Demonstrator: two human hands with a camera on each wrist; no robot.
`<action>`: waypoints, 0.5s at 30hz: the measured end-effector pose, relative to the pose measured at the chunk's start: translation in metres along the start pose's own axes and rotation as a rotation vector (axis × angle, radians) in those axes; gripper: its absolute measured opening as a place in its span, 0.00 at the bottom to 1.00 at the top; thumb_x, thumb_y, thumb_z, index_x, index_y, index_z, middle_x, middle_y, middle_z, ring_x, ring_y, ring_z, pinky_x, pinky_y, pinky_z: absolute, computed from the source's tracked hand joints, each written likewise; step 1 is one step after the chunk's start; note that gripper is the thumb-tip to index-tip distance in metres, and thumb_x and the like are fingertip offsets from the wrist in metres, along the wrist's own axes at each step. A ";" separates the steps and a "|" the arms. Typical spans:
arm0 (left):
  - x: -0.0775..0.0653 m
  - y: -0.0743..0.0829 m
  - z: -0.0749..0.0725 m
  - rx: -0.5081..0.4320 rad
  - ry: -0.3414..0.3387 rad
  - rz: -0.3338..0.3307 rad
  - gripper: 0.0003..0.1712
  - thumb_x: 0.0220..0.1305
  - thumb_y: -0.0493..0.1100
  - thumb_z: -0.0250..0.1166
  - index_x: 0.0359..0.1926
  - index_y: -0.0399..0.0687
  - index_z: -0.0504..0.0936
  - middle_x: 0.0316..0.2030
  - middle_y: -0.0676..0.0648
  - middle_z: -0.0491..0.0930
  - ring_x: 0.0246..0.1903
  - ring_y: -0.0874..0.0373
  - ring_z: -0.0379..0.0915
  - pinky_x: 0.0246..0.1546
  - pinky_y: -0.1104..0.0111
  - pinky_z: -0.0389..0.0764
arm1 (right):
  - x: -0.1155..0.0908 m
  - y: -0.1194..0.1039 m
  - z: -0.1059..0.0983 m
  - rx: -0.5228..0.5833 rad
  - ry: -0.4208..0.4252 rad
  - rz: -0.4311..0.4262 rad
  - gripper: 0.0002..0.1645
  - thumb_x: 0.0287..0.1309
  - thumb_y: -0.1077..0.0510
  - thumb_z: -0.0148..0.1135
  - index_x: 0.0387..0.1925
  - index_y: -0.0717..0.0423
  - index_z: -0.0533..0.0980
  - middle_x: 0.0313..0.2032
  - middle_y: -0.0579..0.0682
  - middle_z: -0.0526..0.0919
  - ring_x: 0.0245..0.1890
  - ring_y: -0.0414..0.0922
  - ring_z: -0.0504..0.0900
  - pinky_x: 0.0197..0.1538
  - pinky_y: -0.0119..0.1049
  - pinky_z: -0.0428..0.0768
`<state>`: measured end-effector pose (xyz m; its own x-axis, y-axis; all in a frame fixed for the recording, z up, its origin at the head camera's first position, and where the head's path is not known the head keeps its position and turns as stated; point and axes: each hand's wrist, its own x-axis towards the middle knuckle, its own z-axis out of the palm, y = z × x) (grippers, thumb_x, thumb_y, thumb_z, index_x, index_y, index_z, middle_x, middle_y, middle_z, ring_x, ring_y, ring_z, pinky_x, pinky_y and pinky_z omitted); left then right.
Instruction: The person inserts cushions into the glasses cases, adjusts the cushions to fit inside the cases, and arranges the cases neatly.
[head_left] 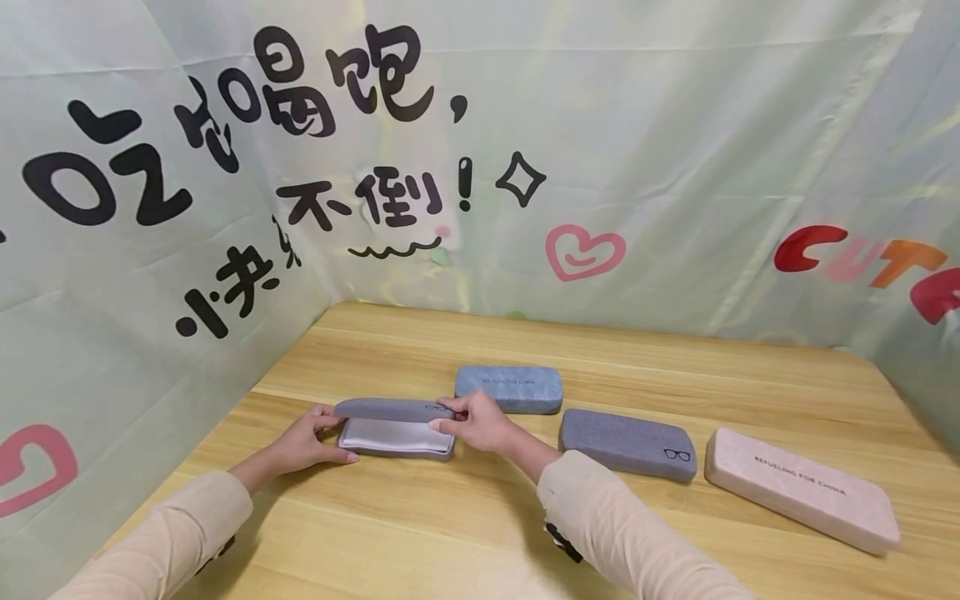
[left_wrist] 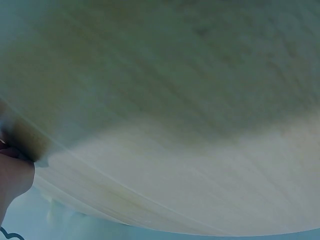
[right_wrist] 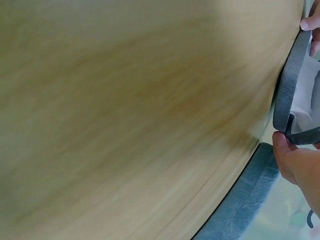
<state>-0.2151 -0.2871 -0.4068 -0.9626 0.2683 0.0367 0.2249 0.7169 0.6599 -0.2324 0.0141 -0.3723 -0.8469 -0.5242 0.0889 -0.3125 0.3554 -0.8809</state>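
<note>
A grey-blue glasses case (head_left: 397,453) lies on the table with its lid (head_left: 382,409) partly raised, a pale cloth (head_left: 393,435) inside. My left hand (head_left: 306,439) holds the left end, thumb at the front edge and fingers behind. At the right end, my right hand (head_left: 480,422) pinches the corner of the lid. The right wrist view has the gaping case (right_wrist: 291,85) at its right edge, with the right hand (right_wrist: 302,167) at the near corner. Only a bit of the left hand (left_wrist: 15,175) enters the left wrist view.
Behind the right hand sits a closed blue glasses case (head_left: 517,387). Farther right lie a closed grey-blue case (head_left: 626,443) with a glasses print and a pink case (head_left: 802,487). A printed curtain (head_left: 675,167) stands along the table's (head_left: 450,533) back and left.
</note>
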 end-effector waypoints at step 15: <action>0.000 -0.002 0.000 -0.004 0.013 0.017 0.36 0.43 0.46 0.75 0.52 0.30 0.76 0.41 0.42 0.69 0.43 0.54 0.65 0.46 0.67 0.70 | -0.002 0.000 -0.001 -0.048 -0.032 0.009 0.29 0.57 0.57 0.62 0.57 0.69 0.69 0.09 0.40 0.54 0.12 0.35 0.52 0.18 0.25 0.56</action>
<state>-0.2156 -0.2882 -0.4082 -0.9607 0.2716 0.0579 0.2406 0.7099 0.6620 -0.2307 0.0156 -0.3718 -0.8359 -0.5450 0.0659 -0.3261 0.3964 -0.8582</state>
